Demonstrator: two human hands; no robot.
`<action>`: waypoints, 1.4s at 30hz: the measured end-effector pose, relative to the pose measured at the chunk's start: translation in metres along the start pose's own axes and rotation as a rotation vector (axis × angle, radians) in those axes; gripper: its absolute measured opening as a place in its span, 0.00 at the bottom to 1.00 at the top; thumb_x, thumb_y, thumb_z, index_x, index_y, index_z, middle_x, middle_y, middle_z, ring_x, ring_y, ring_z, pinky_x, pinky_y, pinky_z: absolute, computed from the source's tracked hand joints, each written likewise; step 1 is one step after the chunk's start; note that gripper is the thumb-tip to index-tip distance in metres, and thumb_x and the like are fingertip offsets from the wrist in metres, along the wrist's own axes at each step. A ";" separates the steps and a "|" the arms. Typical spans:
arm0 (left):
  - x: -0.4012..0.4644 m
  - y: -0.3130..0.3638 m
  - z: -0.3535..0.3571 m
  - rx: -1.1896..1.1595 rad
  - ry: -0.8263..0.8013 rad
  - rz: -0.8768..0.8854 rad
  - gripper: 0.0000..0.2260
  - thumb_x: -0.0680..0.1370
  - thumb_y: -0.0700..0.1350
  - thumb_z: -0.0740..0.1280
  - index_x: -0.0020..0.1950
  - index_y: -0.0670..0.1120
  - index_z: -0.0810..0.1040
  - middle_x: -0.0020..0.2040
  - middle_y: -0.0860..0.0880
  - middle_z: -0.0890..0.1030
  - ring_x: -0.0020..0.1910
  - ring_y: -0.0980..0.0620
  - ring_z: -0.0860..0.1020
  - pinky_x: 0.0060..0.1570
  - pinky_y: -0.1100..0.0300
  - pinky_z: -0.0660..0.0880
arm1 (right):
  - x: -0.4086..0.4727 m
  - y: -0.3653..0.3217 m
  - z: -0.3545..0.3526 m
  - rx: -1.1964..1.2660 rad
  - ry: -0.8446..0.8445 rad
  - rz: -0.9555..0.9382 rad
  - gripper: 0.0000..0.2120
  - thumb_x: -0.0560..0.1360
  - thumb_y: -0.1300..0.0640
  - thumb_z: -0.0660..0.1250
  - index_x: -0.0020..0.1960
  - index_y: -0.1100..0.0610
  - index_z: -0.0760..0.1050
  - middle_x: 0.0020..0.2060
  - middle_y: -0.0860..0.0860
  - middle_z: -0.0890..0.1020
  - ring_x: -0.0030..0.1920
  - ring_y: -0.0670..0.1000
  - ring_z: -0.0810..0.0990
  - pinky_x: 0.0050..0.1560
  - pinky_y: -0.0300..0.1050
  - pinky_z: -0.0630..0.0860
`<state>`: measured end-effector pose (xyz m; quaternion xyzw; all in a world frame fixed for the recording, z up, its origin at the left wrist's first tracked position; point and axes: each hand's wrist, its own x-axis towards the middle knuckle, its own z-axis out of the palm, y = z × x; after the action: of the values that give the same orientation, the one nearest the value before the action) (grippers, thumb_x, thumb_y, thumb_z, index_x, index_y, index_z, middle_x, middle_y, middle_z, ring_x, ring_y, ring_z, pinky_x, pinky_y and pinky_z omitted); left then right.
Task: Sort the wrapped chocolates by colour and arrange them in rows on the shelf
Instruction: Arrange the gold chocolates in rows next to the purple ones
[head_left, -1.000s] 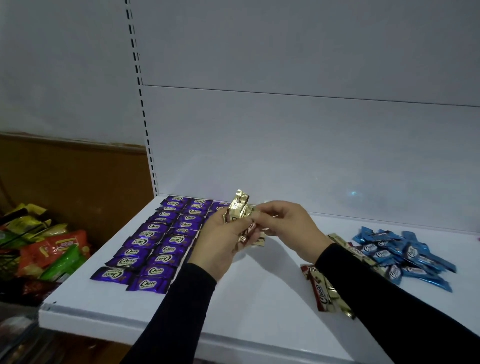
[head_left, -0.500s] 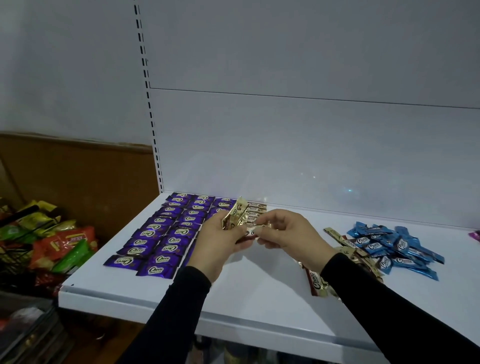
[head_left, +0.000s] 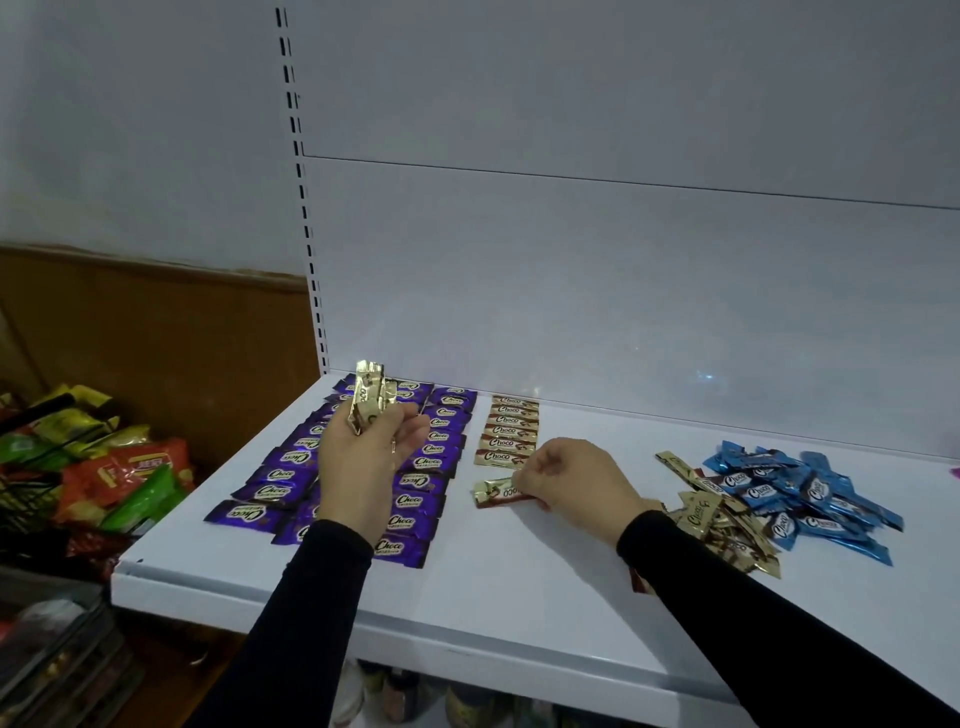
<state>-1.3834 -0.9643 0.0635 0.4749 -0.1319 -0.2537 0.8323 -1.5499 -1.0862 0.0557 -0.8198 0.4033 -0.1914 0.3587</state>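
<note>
Purple wrapped chocolates (head_left: 275, 491) lie in neat rows on the left of the white shelf (head_left: 519, 587). Beside them runs a single column of gold chocolates (head_left: 506, 431). My left hand (head_left: 363, 457) is raised above the purple rows and grips a small bunch of gold chocolates (head_left: 370, 397). My right hand (head_left: 571, 480) pinches one gold chocolate (head_left: 496, 491) that lies on the shelf at the front end of the gold column. A loose heap of gold chocolates (head_left: 722, 525) and a heap of blue chocolates (head_left: 795, 493) lie to the right.
The shelf's white back panel (head_left: 623, 312) rises behind the rows, with a slotted upright (head_left: 306, 234) at its left. Left of the shelf, a wire basket holds bright snack packets (head_left: 104, 467). Dim items show on a lower shelf (head_left: 415, 696) beneath the front edge.
My hands have separated. The right hand took one gold chocolate from the bunch and lowered it to the shelf at the gold column's front end; the left hand lifted the bunch to the left.
</note>
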 end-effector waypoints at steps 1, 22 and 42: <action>0.001 0.000 0.000 -0.005 -0.007 0.005 0.08 0.79 0.36 0.67 0.58 0.43 0.79 0.46 0.43 0.86 0.42 0.49 0.85 0.40 0.59 0.82 | 0.001 0.001 0.003 -0.107 0.022 -0.023 0.06 0.73 0.52 0.72 0.43 0.54 0.80 0.39 0.48 0.84 0.41 0.45 0.80 0.39 0.35 0.72; 0.008 -0.010 -0.004 -0.112 -0.059 0.011 0.07 0.81 0.38 0.66 0.57 0.47 0.79 0.44 0.44 0.85 0.40 0.50 0.85 0.37 0.62 0.81 | -0.017 0.016 0.017 -0.583 -0.208 -0.457 0.18 0.83 0.42 0.46 0.60 0.48 0.70 0.64 0.43 0.68 0.66 0.47 0.63 0.66 0.50 0.59; 0.003 -0.010 0.000 -0.112 -0.117 -0.147 0.09 0.81 0.37 0.65 0.61 0.40 0.76 0.46 0.42 0.84 0.41 0.48 0.85 0.35 0.61 0.81 | -0.009 0.018 0.018 -0.466 -0.119 -0.409 0.28 0.80 0.39 0.45 0.73 0.49 0.68 0.70 0.46 0.68 0.70 0.49 0.65 0.71 0.48 0.60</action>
<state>-1.3839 -0.9696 0.0548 0.4203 -0.1305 -0.3482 0.8277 -1.5537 -1.0790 0.0306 -0.9539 0.2412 -0.1135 0.1382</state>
